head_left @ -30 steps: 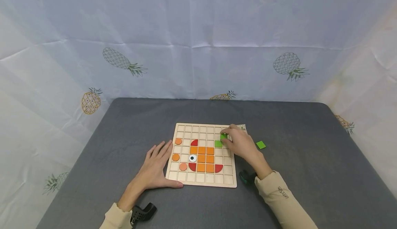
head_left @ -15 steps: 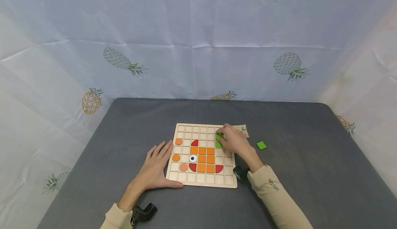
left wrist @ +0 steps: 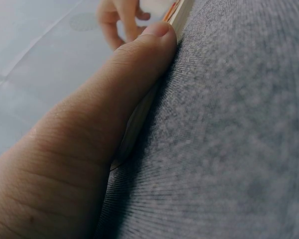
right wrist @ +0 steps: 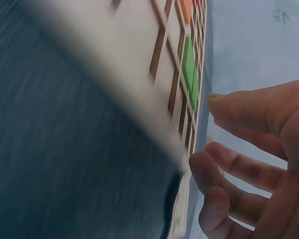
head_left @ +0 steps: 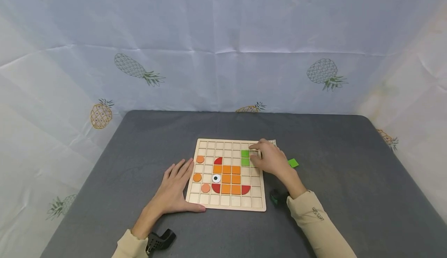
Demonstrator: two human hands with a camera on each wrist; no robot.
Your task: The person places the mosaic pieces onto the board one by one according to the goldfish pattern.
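My left hand (head_left: 174,192) lies with spread, straight fingers along the left edge of the wooden grid board (head_left: 227,209), its thumb at the front edge. In the left wrist view that thumb (left wrist: 144,52) rests against the board's side. Over the board's right part hovers my right hand (head_left: 274,160), thumb and fingers apart. The right wrist view shows nothing between its fingers. Just left of those fingertips, two green square tiles (head_left: 245,158) sit one behind the other in grid cells. Orange square tiles (head_left: 226,179), red quarter-round tiles (head_left: 215,188) and an eye tile (head_left: 216,178) form a patch nearby.
A loose green tile (head_left: 293,163) lies on the grey table (head_left: 331,145), partly behind the right hand. Orange discs (head_left: 197,177) and a pinkish disc (head_left: 206,188) occupy left cells. Behind the right hand a printed card (head_left: 273,142) peeks out. A pineapple-print cloth (head_left: 216,75) hangs behind.
The right hand set the second green tile in the cell behind the first, let go of it and moved back to the right. The left hand stayed in place.
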